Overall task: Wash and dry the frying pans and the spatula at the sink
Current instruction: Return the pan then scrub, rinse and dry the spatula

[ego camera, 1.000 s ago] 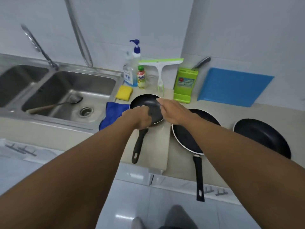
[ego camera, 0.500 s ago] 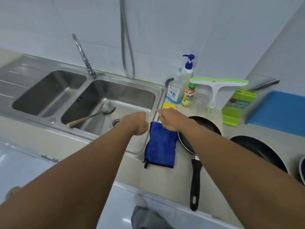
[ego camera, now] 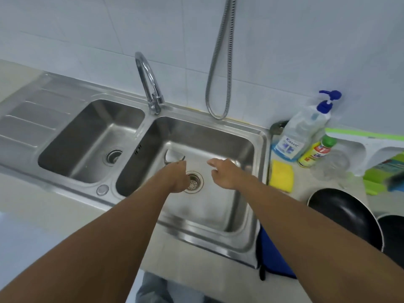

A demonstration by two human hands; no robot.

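I'm standing in a home kitchen: a stainless steel double-bowl sink (ego camera: 260, 136) with curved chrome tap (ego camera: 148, 84) fills the frame's middle, white wall tiles (ego camera: 87, 29) above, a clear blue-pump soap bottle (ego camera: 301, 132), yellow sponge (ego camera: 281, 176) and black frying pan (ego camera: 341, 213) on the bench (ego camera: 306, 182) at right.

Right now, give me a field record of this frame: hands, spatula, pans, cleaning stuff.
left hand: in the right basin, reaching down at the spatula; whether it grips it is hidden
right hand: over the same basin, open, empty
spatula: in the right basin, only its head visible
frying pans: two on the counter right of the sink
sponge: yellow, on the counter by the soap bottle
blue cloth: at the sink's right edge
faucet: no water seen
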